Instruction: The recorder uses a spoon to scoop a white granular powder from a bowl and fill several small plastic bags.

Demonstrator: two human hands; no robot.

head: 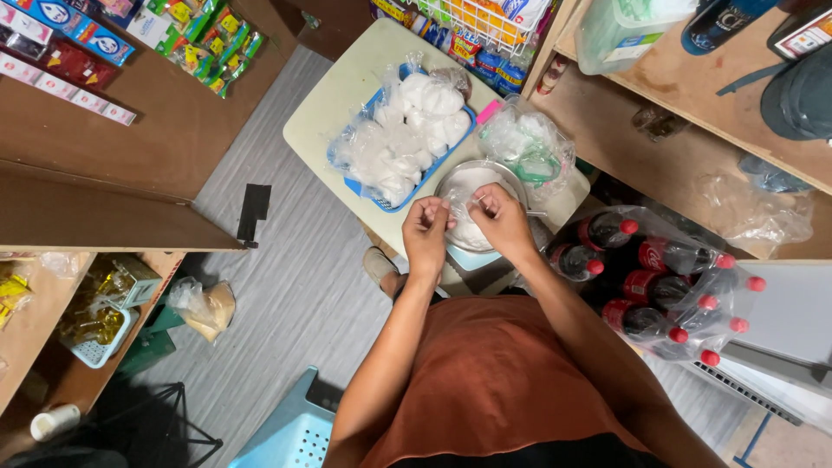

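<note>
Seen from above: my left hand and right hand meet over metal bowl on cream table. Fingers of both pressed together, pinching neck of small clear plastic bag of white powder; bag hangs between and just below fingertips, over bowl. Blue tray of filled, tied bags sits just beside bowl, to my left. Loose pile of empty bags beyond bowl. Shrink-wrapped cola bottles on floor at my right.

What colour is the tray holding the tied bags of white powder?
Blue tray, seen best from the head camera.
</note>
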